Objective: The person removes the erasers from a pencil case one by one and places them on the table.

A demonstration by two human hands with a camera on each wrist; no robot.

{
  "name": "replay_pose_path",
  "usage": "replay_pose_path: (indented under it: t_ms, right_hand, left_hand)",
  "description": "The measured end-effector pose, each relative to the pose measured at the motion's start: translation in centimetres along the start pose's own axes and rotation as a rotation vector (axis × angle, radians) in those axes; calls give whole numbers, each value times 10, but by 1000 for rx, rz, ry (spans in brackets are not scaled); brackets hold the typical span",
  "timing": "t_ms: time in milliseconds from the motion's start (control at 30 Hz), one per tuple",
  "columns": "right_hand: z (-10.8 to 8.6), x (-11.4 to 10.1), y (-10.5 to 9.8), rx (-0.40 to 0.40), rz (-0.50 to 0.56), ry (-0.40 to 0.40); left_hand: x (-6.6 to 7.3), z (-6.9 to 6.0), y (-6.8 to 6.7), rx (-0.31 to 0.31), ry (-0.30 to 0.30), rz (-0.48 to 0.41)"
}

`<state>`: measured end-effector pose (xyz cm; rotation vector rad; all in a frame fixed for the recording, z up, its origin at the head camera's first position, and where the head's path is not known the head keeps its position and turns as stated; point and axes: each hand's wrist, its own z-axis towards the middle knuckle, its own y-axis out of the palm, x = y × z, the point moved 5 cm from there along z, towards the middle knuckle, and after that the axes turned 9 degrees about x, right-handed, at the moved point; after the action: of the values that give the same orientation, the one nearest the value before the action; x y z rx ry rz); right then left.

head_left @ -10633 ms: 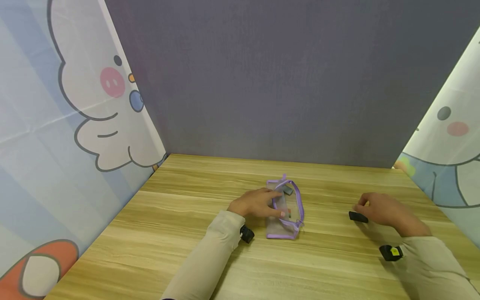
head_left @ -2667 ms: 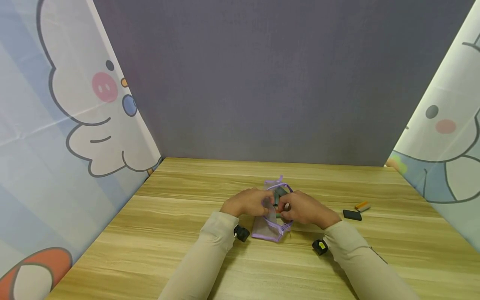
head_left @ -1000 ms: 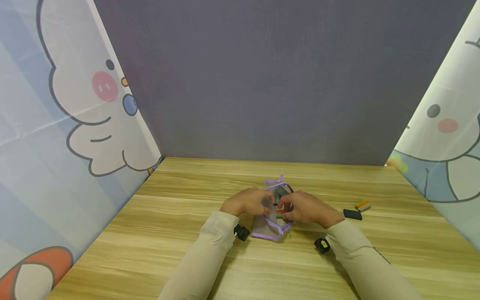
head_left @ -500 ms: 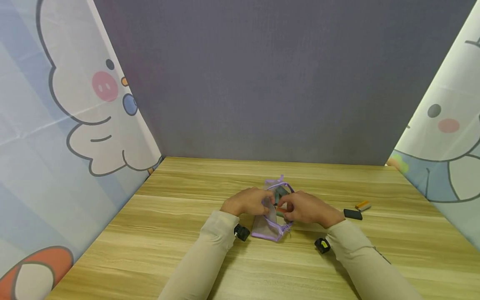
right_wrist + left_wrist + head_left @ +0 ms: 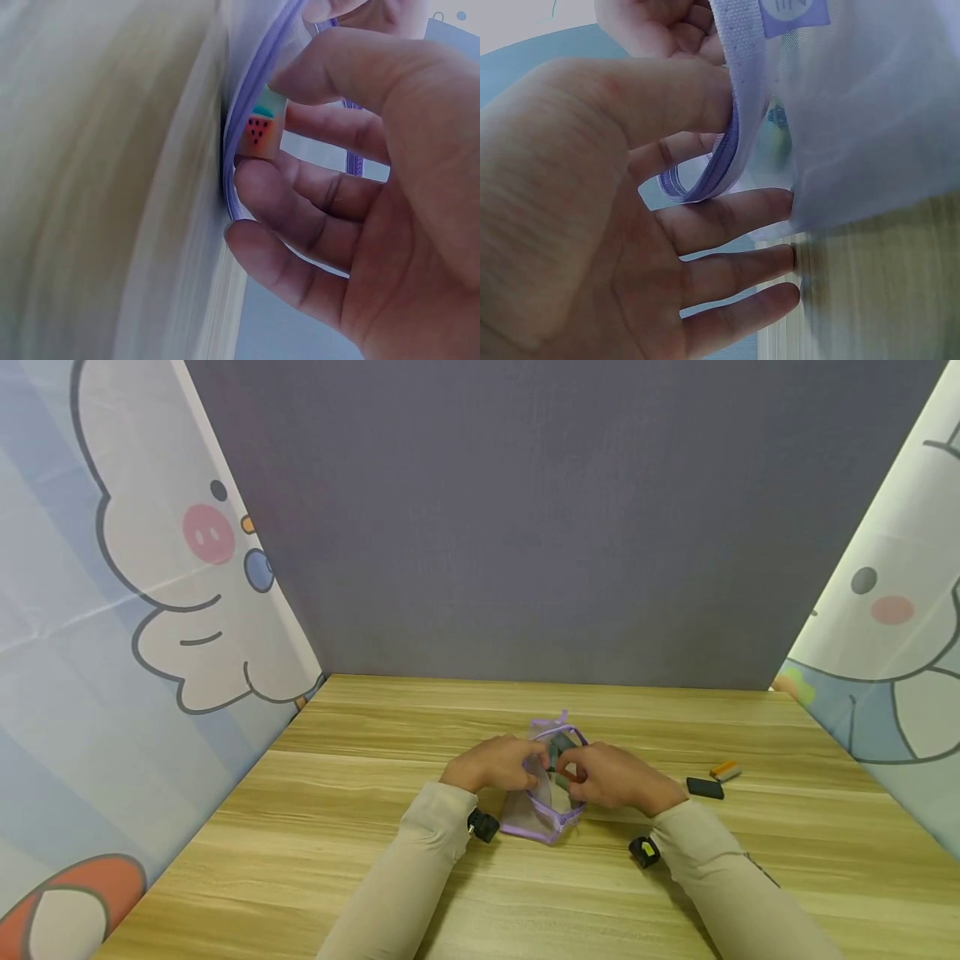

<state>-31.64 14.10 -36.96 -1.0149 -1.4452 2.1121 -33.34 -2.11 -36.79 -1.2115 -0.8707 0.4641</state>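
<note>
A mesh pouch with purple trim (image 5: 529, 833) lies on the table, its zip side gaping to the right. My left hand (image 5: 491, 765) grips its near-left rim; in the left wrist view thumb and forefinger of that hand (image 5: 607, 187) pinch the zip edge of the pouch (image 5: 870, 127), the other fingers spread. My right hand (image 5: 622, 779) reaches into the mouth. In the right wrist view the right hand (image 5: 397, 157) pinches a small block with a watermelon print (image 5: 259, 135), just inside the zip. A grey-green piece (image 5: 564, 742) shows within.
To the right on the wooden table (image 5: 315, 860) lie a black block (image 5: 705, 788) and an orange-and-white block (image 5: 725, 772). A dark grey panel (image 5: 525, 527) stands behind, with cartoon-printed cloths at left (image 5: 60, 710) and right (image 5: 892, 643).
The right hand has come from the black block to the pouch since the oldest frame, and the orange-and-white block now lies beside the black one. Lately the pieces in the pouch have shifted slightly.
</note>
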Motion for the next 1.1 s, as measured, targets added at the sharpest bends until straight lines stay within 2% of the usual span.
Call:
replay_pose_path:
  t_ms: [200, 533, 700, 900, 1100]
  right_hand:
    - [0, 1, -5, 30, -26, 21]
    - [-2, 4, -12, 78, -7, 69]
    - [-3, 8, -17, 119, -26, 62]
    - [-3, 12, -19, 157, -40, 60]
    - [-4, 13, -22, 168, -41, 97]
  left_hand:
    - [0, 1, 1, 1, 6, 5]
    - [2, 0, 1, 10, -12, 23]
    - [2, 0, 1, 5, -30, 39]
    - [1, 0, 2, -8, -50, 15]
    - [2, 0, 3, 11, -19, 0]
